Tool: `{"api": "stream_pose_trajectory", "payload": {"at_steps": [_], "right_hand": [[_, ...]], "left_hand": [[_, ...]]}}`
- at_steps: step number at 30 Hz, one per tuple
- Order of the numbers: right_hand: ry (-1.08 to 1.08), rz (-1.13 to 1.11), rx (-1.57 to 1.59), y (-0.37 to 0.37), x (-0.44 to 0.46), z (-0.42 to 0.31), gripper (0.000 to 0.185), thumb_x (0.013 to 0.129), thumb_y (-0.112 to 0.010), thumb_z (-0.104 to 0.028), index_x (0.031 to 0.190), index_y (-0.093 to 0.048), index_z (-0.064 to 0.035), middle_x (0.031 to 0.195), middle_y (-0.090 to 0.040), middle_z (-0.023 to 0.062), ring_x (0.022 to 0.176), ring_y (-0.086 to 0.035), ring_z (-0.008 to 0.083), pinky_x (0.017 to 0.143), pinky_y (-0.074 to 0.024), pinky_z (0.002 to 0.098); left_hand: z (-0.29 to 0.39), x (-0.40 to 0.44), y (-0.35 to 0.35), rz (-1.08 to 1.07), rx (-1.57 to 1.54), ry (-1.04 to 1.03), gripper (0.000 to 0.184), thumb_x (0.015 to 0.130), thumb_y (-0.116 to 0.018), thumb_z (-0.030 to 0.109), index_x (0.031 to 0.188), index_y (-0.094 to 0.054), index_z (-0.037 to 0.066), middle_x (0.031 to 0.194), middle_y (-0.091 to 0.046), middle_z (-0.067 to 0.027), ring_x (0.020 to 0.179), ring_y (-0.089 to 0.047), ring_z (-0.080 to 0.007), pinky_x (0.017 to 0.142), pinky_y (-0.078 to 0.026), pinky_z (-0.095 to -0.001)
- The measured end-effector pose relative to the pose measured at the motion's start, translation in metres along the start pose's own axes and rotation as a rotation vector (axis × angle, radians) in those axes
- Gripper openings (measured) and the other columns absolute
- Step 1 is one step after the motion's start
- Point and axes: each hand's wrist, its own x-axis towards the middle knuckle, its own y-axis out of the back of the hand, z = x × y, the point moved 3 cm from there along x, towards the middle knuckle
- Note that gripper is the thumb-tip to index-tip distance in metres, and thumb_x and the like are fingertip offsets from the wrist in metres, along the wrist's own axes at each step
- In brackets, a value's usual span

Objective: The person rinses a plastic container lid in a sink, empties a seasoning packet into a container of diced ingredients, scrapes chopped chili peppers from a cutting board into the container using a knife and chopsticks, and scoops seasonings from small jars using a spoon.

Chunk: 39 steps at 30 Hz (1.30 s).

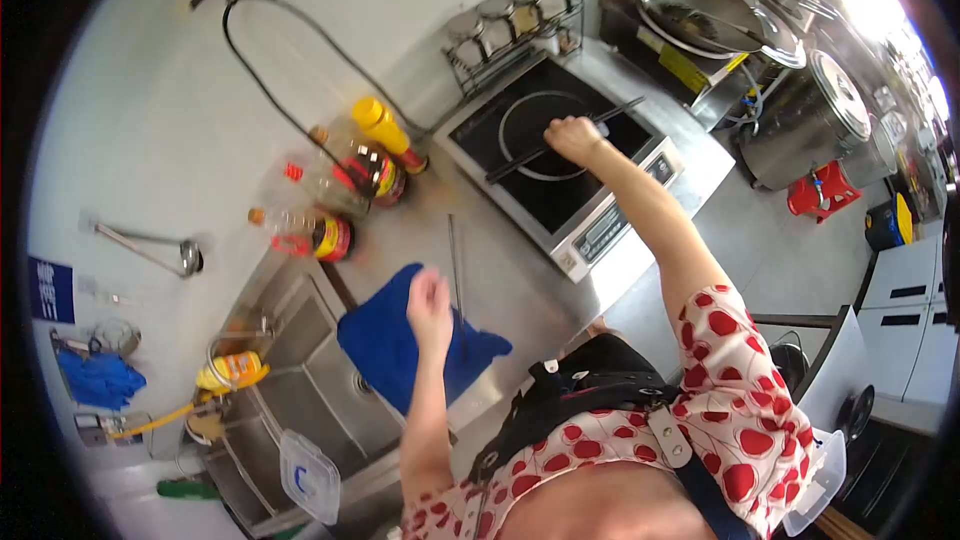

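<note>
My right hand [574,140] is closed around a long dark rod [518,162], which lies slantwise across the black glass of an induction cooktop [560,202]. A small pale part shows on the rod just beyond my fingers; its kind is unclear. My left hand [430,308] is over a blue cloth [380,325] spread on the steel counter by the sink. Motion blurs its fingers, and I cannot make out anything in them. Close beside this hand, a thin metal rod [455,260] runs from the counter onto the cloth.
Sauce bottles [335,238] and a yellow-capped bottle [378,125] stand along the wall. A rack of jars [510,20] is behind the cooktop. The sink [310,400] lies left, with a plastic lid [309,475] near it. A wok [690,5] and a steel pot [800,120] are right.
</note>
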Motion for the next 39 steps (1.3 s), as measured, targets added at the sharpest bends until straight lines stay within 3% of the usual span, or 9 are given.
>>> {"api": "stream_pose_trajectory", "payload": {"at_steps": [4, 8, 14, 17, 22, 24, 29, 33, 39], "right_hand": [[-0.015, 0.080, -0.045, 0.039, -0.037, -0.006, 0.013, 0.078, -0.056, -0.012, 0.090, -0.060, -0.0127, 0.090, -0.061, 0.0032, 0.085, -0.061, 0.0212, 0.063, -0.0533, 0.0314], [-0.075, 0.247, 0.111, 0.074, -0.084, 0.000, 0.019, 0.075, -0.058, -0.008, 0.094, -0.055, -0.0104, 0.091, -0.055, 0.0058, 0.090, -0.059, 0.0247, 0.066, -0.0531, 0.0375], [-0.198, 0.312, 0.239, 0.101, -0.129, 0.009, 0.019, 0.078, -0.058, -0.005, 0.095, -0.050, -0.0083, 0.089, -0.053, 0.0086, 0.086, -0.058, 0.0295, 0.065, -0.0509, 0.0420], [-0.304, 0.339, 0.309, 0.098, -0.145, 0.020, 0.021, 0.074, -0.059, -0.004, 0.093, -0.050, -0.0071, 0.088, -0.053, 0.0112, 0.086, -0.057, 0.0321, 0.066, -0.0482, 0.0433], [-0.477, 0.482, 0.543, 0.128, -0.162, 0.023, 0.018, 0.075, -0.059, -0.007, 0.091, -0.050, -0.0060, 0.087, -0.057, 0.0140, 0.084, -0.058, 0.0349, 0.068, -0.0455, 0.0441], [-0.565, 0.461, 0.549, 0.143, -0.164, 0.024, 0.013, 0.082, -0.059, -0.014, 0.088, -0.051, -0.0053, 0.083, -0.059, 0.0151, 0.080, -0.059, 0.0360, 0.068, -0.0452, 0.0445], [-0.615, 0.516, 0.638, 0.172, -0.179, 0.036, 0.024, 0.088, -0.056, -0.022, 0.078, -0.048, -0.0018, 0.076, -0.058, 0.0174, 0.074, -0.058, 0.0380, 0.064, -0.0438, 0.0451], [-0.615, 0.638, 0.536, 0.159, -0.210, 0.066, 0.028, 0.090, -0.055, -0.022, 0.074, -0.049, -0.0002, 0.065, -0.052, 0.0197, 0.062, -0.053, 0.0395, 0.056, -0.0392, 0.0448], [-0.617, 0.587, 0.613, 0.145, -0.242, 0.086, 0.026, 0.089, -0.056, -0.020, 0.074, -0.048, -0.0006, 0.064, -0.050, 0.0211, 0.060, -0.052, 0.0391, 0.055, -0.0379, 0.0445]], "left_hand": [[-0.019, 0.062, -0.020, 0.120, 0.707, -0.180, 0.049, 0.080, -0.067, 0.029, 0.115, -0.052, -0.002, 0.111, -0.054, -0.0214, 0.099, -0.056, -0.0345, 0.084, -0.046, -0.0417], [-0.040, 0.036, 0.002, -0.138, 1.069, 0.270, 0.061, 0.070, -0.075, 0.040, 0.109, -0.055, -0.002, 0.109, -0.055, -0.0232, 0.100, -0.056, -0.0381, 0.083, -0.048, -0.0445], [-0.068, -0.004, 0.001, -0.187, 1.004, 0.190, 0.026, 0.071, -0.073, 0.028, 0.082, -0.067, 0.006, 0.103, -0.057, -0.0191, 0.083, -0.063, -0.0355, 0.071, -0.052, -0.0431], [-0.068, 0.006, 0.006, -0.190, 1.060, 0.109, 0.022, 0.074, -0.064, 0.027, 0.076, -0.065, 0.005, 0.078, -0.063, -0.0175, 0.078, -0.062, -0.0359, 0.069, -0.050, -0.0461], [0.015, 0.073, 0.013, -0.164, 0.425, -0.090, 0.014, 0.086, -0.061, 0.017, 0.083, -0.058, 0.004, 0.070, -0.062, -0.0055, 0.060, -0.059, -0.0157, 0.057, -0.047, -0.0312], [0.134, 0.082, 0.004, -0.181, 0.120, -0.181, 0.013, 0.092, -0.054, 0.014, 0.084, -0.055, 0.004, 0.073, -0.062, -0.0022, 0.053, -0.050, -0.0045, 0.046, -0.040, -0.0209], [0.301, 0.114, 0.002, -0.108, -0.491, -0.430, 0.015, 0.094, -0.054, 0.016, 0.093, -0.052, 0.001, 0.079, -0.062, -0.0085, 0.058, -0.053, -0.0112, 0.056, -0.043, -0.0238], [0.418, 0.160, -0.011, -0.007, -0.903, -0.603, 0.016, 0.094, -0.049, 0.008, 0.102, -0.049, -0.006, 0.099, -0.062, -0.0180, 0.086, -0.064, -0.0210, 0.079, -0.054, -0.0307], [0.516, 0.247, -0.051, 0.071, -1.110, -0.520, 0.023, 0.091, -0.049, -0.002, 0.109, -0.040, -0.013, 0.103, -0.054, -0.0210, 0.094, -0.061, -0.0300, 0.086, -0.056, -0.0357]]}}
